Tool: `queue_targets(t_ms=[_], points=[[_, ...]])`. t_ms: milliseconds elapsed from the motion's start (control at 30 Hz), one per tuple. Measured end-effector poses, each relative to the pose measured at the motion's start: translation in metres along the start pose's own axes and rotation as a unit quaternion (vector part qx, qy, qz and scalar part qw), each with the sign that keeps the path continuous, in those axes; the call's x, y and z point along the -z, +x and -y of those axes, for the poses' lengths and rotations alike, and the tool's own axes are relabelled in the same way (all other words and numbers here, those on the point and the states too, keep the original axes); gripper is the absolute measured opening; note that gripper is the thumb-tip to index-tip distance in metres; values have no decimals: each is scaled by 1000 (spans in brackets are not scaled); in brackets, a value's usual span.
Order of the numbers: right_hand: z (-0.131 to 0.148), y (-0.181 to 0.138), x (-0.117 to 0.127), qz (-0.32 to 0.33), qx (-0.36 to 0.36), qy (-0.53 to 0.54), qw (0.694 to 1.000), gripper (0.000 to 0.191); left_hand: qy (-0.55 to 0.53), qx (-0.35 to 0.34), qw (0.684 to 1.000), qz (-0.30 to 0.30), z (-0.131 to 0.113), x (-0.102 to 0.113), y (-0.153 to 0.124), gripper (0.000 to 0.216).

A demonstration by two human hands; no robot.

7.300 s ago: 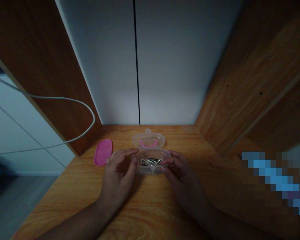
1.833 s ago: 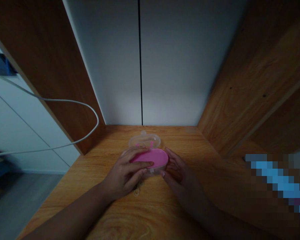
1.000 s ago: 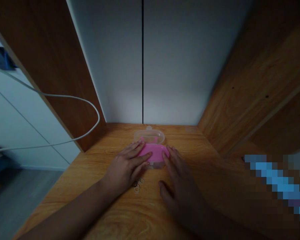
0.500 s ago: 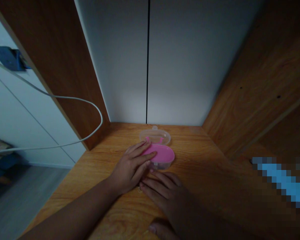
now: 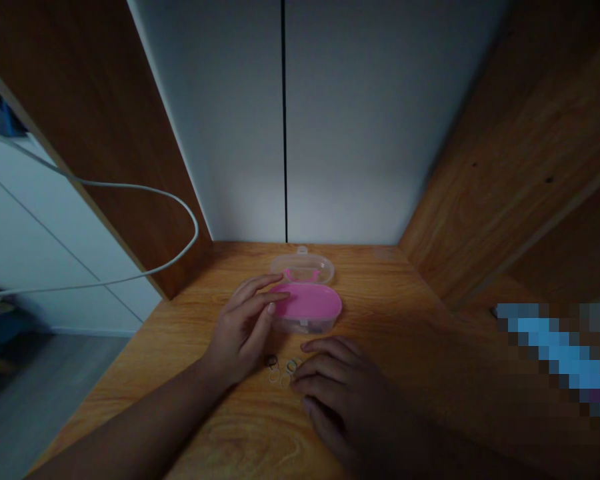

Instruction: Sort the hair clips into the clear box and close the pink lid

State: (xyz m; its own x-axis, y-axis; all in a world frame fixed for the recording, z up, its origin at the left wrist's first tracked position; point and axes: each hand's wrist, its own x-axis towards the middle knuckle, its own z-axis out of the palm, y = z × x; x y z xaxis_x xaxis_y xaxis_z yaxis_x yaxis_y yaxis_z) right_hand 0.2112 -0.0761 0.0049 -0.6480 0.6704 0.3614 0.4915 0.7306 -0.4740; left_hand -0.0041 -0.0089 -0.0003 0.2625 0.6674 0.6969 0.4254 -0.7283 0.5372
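An oval clear plastic box (image 5: 300,325) stands on the wooden surface, with a pink panel (image 5: 307,301) across its top. Its transparent lid (image 5: 305,267) is folded back behind it. My left hand (image 5: 243,327) rests at the box's left end, fingers apart, fingertips on the pink panel and thumb near its edge. Several small thin loops, perhaps rubber bands (image 5: 291,365), lie in front of the box between my hands. My right hand (image 5: 335,377) is just right of them, fingers spread and slightly bent, one fingertip beside a loop. I see nothing held in it.
White panels (image 5: 245,167) with a dark seam rise behind the wooden surface (image 5: 380,287). Brown wooden sides stand left and right. A white cable (image 5: 195,227) loops in at the left. A pixelated blue patch (image 5: 555,347) is at the right.
My hands have moved apart, so the small loops between them now show. My left hand has slid left on the pink panel; the right has drawn back from the box front. The view has shifted slightly.
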Motion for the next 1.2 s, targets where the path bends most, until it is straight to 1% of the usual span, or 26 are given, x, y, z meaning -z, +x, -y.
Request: queue_targets(t_ms=[100,200,333,400,500,600,667,767,967,1100,1200], points=[[-2,0,-2,-20,-22,9,1000,19,-4,14,1000,-16,-1,1,0,26],[-2,1,-1,-16,-67,-12,998,21,-4,22,999,-34,-2,1,1,25],[-2,1,1,6,-92,-43,995,36,-10,21,998,-57,-3,1,3,23],[-2,1,1,16,-91,-48,995,34,-14,23,998,-57,-4,1,3,23],[-3,2,1,19,-79,-36,996,25,-20,30,998,-52,-3,1,3,23],[-7,3,-2,-1,-50,-20,999,13,-27,36,998,-51,-2,0,2,23],[-10,3,-4,-22,-29,-12,999,10,-29,36,998,-51,-2,-1,2,23],[-12,2,-7,-46,-11,2,999,9,-31,35,998,-50,-1,-1,1,23],[-9,1,-5,-80,-17,9,997,11,-37,39,997,-53,-1,-1,1,23],[-6,2,-3,-80,-30,16,996,12,-37,40,997,-55,0,0,2,24],[-6,2,-3,-64,-45,7,997,9,-34,45,997,-52,0,0,2,24]])
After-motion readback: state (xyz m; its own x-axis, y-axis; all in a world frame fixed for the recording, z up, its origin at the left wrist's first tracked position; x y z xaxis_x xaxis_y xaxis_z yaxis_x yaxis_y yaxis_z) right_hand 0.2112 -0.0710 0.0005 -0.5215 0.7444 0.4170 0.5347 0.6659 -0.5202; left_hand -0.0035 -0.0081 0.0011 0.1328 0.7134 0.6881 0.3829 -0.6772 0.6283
